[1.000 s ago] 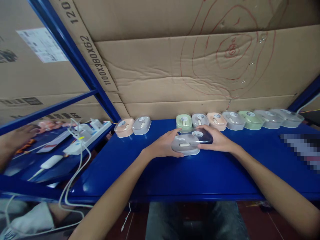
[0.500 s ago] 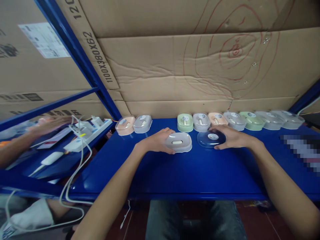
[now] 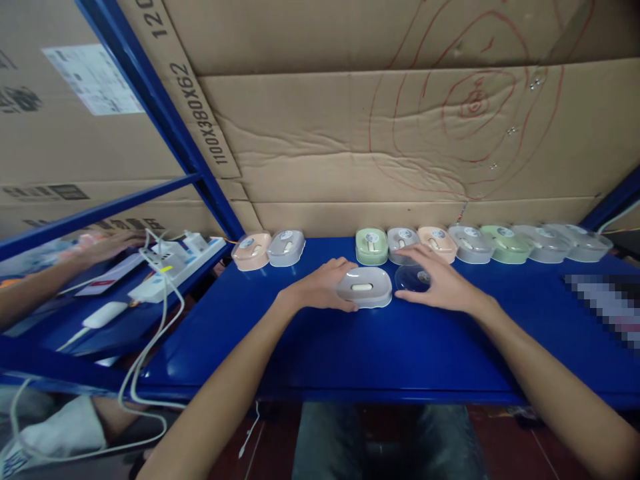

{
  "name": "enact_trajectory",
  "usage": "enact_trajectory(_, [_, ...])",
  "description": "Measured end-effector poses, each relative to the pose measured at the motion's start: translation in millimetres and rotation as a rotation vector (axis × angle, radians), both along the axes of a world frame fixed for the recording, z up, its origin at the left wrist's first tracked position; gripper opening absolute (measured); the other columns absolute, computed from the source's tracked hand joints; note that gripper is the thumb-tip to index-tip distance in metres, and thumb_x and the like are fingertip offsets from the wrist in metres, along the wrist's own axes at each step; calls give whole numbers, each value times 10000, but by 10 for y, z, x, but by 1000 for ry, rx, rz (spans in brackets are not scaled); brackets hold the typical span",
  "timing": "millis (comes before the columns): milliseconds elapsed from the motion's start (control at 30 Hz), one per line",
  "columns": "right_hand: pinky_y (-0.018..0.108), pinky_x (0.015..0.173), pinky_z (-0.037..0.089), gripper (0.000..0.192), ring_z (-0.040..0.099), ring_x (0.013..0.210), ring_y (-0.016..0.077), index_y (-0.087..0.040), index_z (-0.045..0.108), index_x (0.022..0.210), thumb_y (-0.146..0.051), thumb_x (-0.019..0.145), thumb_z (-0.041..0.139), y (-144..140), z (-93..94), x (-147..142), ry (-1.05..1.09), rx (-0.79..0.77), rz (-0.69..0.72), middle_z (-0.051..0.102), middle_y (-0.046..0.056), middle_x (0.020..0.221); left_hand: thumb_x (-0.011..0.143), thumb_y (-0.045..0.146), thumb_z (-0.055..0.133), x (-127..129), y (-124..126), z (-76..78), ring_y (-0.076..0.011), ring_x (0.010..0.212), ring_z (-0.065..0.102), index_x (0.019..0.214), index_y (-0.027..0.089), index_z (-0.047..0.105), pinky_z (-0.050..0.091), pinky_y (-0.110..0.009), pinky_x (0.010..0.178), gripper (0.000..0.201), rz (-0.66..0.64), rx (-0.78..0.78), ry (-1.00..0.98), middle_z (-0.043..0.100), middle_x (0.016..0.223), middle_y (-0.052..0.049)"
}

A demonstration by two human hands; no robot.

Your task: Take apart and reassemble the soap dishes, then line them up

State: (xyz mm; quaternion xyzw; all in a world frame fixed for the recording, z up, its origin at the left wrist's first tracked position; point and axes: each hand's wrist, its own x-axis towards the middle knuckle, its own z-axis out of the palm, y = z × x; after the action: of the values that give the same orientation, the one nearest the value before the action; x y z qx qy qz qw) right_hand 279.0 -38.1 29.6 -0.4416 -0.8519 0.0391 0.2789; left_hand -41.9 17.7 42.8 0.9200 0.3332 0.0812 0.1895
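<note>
My left hand grips the left end of a grey oval plastic box on the blue table. A small white bar shows in the middle of the box. To its right lies a clear lid with a round sticker, partly covered by my right hand. That hand is open, thumb and fingers spread, with the fingertips pointing toward the box; whether it touches the lid I cannot tell.
Several lidded boxes in green, grey and peach line the table's back edge, among them a green box and a peach box. At left are a power strip, white cables and another person's arm. Cardboard walls the back.
My right hand has left the lid's right end and moved left across it, its fingers now near the box. The grey box and my left hand have shifted slightly right in view.
</note>
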Motion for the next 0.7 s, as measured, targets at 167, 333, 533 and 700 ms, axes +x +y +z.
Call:
enact_trajectory(167, [651,1194,495,716,574,1445,409,-292,575,1588,-613,971,747,-24,-229,-310,-111,35,155,579,163,1581,776,556,882,127,-73,-111,-379,1296,551,1473,275,563,446,-532,1139,817,-47,16,-70,626,1374,-105])
enact_trajectory(333, [643,1165,514,569,607,1412,393,-279,674,1514,-567,1024,709,-19,-284,-310,-155,36,215,605,176,1558,776,534,885,169,-91,-136,-396,1295,538,1476,282,547,410,-565,1155,817,-43,27,-40,640,1385,-102])
enact_trajectory(533, [638,1115,561,529,624,1402,399,-311,695,1506,-565,1041,691,-29,-299,-312,-146,18,197,609,176,1569,747,454,862,185,-121,-122,-386,1228,546,1429,254,563,451,-542,1084,771,-32,50,-35,644,1313,-107])
enact_trajectory(700, [647,1121,561,537,623,1415,415,-287,683,1523,-572,1071,632,-53,-303,-322,-174,4,179,576,205,1607,728,453,862,189,-132,-154,-372,1190,560,1360,257,582,476,-527,1042,719,-3,81,-43,630,1212,-89])
